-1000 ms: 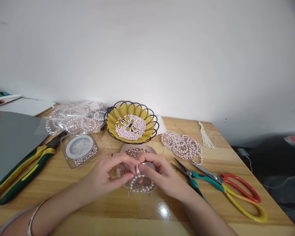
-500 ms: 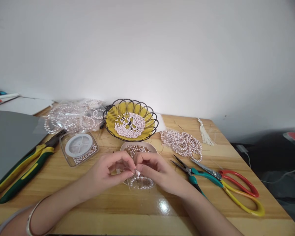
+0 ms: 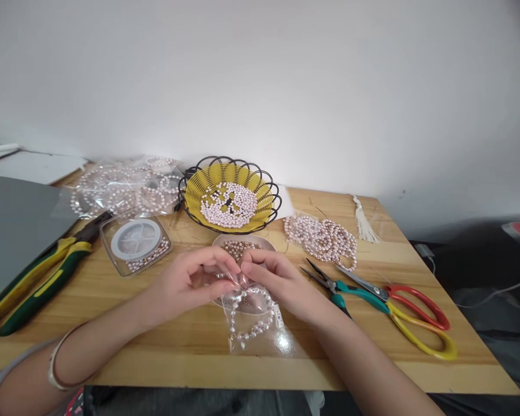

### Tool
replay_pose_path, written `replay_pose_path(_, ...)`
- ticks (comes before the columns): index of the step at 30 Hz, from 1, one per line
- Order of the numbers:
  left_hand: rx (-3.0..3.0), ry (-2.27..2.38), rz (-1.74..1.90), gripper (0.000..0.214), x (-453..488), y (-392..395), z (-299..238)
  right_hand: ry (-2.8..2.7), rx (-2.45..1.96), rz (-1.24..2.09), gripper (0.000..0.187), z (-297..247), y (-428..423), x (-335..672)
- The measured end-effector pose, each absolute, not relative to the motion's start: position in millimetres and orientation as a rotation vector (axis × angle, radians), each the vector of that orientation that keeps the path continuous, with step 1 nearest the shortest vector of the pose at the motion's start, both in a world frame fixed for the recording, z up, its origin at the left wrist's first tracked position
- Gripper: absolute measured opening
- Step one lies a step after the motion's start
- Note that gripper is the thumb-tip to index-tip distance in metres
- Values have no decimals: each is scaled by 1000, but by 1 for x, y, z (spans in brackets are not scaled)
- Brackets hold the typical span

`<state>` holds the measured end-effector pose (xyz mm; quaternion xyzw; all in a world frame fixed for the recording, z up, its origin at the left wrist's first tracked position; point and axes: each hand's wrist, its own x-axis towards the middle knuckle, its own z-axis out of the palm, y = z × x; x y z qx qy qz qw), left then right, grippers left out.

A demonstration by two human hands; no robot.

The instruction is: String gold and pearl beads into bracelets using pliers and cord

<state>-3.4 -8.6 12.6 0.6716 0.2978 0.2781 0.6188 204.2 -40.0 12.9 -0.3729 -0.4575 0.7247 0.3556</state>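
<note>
My left hand (image 3: 201, 277) and my right hand (image 3: 277, 283) meet over a pale bowl of small beads (image 3: 239, 247). Both have their fingertips pinched on the upper edge of a clear plastic bag (image 3: 236, 344). Hanging down in front of the bowl, the bag has a loop of pearl beads (image 3: 271, 318) in it, as far as I can see. A small white tag (image 3: 278, 316) shows at its right side, near my right wrist. My curled fingers partly cover the bag's top and the bowl.
Behind the bowl stands a yellow woven basket (image 3: 190, 199) of pink beads. To the left lie a clear box (image 3: 112, 260) with a white spool, green-yellow pliers (image 3: 47, 289) and bagged bead strands (image 3: 117, 188). Rightward are bead strands (image 3: 323, 240), needle-nose pliers (image 3: 338, 286), scissors (image 3: 420, 315) and a tassel (image 3: 364, 219).
The bag with the pearl loop now hangs lower and more spread out from my fingers. The view has tilted down, bringing the table's front edge into sight.
</note>
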Motion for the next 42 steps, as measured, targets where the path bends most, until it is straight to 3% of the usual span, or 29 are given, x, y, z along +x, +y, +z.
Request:
replay_pose_path(7, 1443, 687, 594, 15, -5, -6, 12, -1242, -980, 1802, 43, 12, -41, 203)
replay_pose_path(15, 1463, 676, 552, 5, -6, -6, 9, -1233, -979, 1825, 46, 8, -41, 203)
replay_pose_path(21, 1222, 584, 574, 37, -5, -7, 11, -1112, -1089, 1503, 44, 6, -42, 202)
replay_pose_path(26, 1473, 595, 338, 16, -6, -9, 18, -973, -1034, 1260, 36, 1, -44, 202)
replay_pose_path(28, 1549, 589, 332, 18, -7, -10, 19, -977, -1007, 1243, 34, 1, -45, 203)
replay_pose_path(39, 1630, 412, 805, 41, -9, -12, 18, -1027, -664, 1413, 19, 6, -56, 206)
replay_pose_path(42, 1508, 390, 834, 38, -12, -14, 14, -1054, -626, 1456, 16, 3, -59, 208)
